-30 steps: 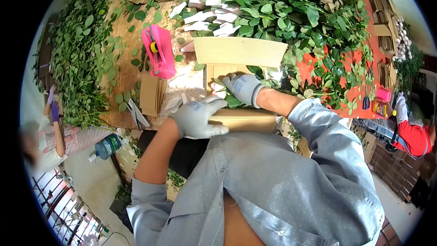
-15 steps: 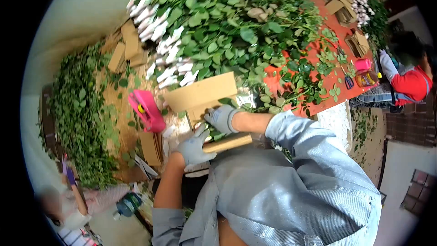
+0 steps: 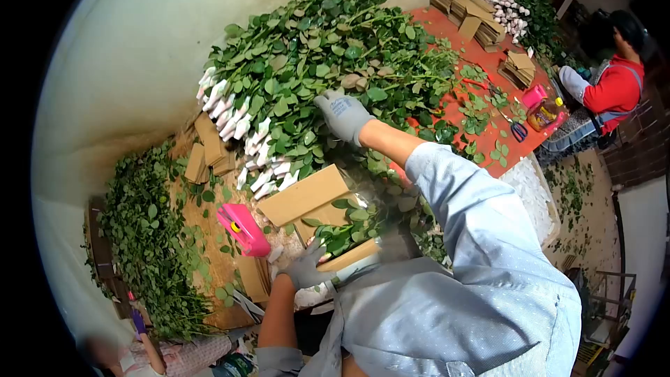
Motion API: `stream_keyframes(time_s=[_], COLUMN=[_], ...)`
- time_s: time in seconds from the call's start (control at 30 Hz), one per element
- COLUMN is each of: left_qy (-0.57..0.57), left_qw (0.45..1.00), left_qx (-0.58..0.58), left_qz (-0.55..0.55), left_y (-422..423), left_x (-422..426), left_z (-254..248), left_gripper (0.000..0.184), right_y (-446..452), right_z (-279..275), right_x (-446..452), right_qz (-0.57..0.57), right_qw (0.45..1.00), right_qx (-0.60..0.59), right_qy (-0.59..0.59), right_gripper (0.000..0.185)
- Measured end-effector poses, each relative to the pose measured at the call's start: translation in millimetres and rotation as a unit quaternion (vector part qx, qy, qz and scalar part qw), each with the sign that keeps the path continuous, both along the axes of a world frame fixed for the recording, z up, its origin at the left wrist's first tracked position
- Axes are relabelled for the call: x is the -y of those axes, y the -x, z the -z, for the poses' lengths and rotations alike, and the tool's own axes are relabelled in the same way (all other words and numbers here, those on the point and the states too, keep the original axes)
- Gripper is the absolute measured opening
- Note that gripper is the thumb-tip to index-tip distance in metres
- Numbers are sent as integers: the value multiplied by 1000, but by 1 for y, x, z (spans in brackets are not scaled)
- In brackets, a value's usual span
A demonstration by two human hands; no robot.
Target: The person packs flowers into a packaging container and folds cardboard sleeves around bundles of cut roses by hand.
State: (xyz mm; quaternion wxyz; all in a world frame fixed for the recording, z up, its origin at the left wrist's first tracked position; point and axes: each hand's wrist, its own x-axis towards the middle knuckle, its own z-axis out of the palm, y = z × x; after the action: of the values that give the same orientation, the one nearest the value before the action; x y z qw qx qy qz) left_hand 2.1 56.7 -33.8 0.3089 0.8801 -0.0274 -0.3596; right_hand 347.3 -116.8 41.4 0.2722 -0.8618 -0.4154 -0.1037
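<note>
My left hand (image 3: pixel 307 269), in a grey glove, is at the near end of a folded cardboard sheet (image 3: pixel 352 255), its fingers and thumb around the edge. Leafy rose stems (image 3: pixel 352 227) lie on the cardboard, their heads mostly hidden by this hand. My right hand (image 3: pixel 343 117), gloved too, is stretched over the big pile of leafy stems (image 3: pixel 300 63); its fingers are apart and hold nothing that I can see. White-wrapped flower heads (image 3: pixel 234 115) line the pile's left side. A flat cardboard piece (image 3: pixel 303 195) lies between my hands.
A pink tape dispenser (image 3: pixel 243 229) stands left of the cardboard. Folded cardboard (image 3: pixel 252 276) lies below it, and more stacks (image 3: pixel 467 14) at the back right. Scissors (image 3: pixel 518 130) and a bottle (image 3: pixel 543 115) are on the red tabletop (image 3: pixel 447 101). A co-worker in red (image 3: pixel 618 91) is at right, another person at lower left.
My right hand has left the cardboard and moved up and away to the stem pile. My left hand stays by the cardboard, where leafy stems now show. The whole view has shifted and tilted.
</note>
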Motion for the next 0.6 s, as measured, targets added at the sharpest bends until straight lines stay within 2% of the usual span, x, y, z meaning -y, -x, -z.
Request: stream_keyframes(time_s=[0.07, 0.1, 0.17, 0.37, 0.43, 0.5, 0.6], left_qy=[10, 25, 18, 20, -14, -20, -32], left_qw=[1000, 999, 1000, 999, 1000, 1000, 999], left_qx=[1, -4, 5, 16, -18, -5, 2], left_qz=[-11, -23, -24, -21, -16, -10, 5], left_y=[-1, 0, 1, 3, 0, 4, 2], left_x=[2, 2, 1, -2, 3, 0, 3], left_z=[-5, -7, -3, 5, -6, 4, 3], left_gripper=[102, 102, 102, 100, 99, 98, 98], right_y=[-7, -7, -6, -18, -16, -14, -17], right_z=[7, 6, 9, 21, -2, -26, -52], right_x=[-2, -3, -3, -16, -19, -21, -19], right_qz=[54, 51, 35, 43, 40, 23, 56], right_qw=[987, 988, 961, 934, 916, 894, 902], right_qx=[24, 28, 21, 64, 29, 83, 184], right_qy=[147, 144, 273, 349, 398, 441, 386], right_gripper=[28, 28, 26, 20, 20, 29, 29])
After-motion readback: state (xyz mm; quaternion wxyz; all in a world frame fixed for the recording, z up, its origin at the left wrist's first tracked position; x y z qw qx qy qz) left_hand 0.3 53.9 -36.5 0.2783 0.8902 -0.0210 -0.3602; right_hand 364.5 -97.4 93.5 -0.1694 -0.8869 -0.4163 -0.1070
